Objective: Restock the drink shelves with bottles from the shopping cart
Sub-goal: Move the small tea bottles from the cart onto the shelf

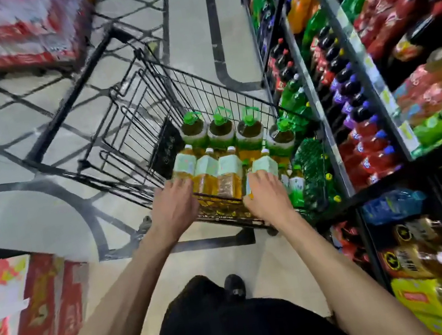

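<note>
Bottles (pixel 228 166) of amber plastic, pale-labelled, are touched by left hand (pixel 174 207) and right hand (pixel 266 197) for shelving; grip cannot be told.

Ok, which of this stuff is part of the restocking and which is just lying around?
Job: shopping cart, pale-label bottles, green-capped jugs, drink shelves, left hand, right hand.
Lying about: red carton on the floor, red-and-white cases beyond the cart, yellow packs low on the right.

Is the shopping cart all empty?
No, the cart holds a row of big bottles with green caps and a row of smaller bottles of yellow drink.
</note>
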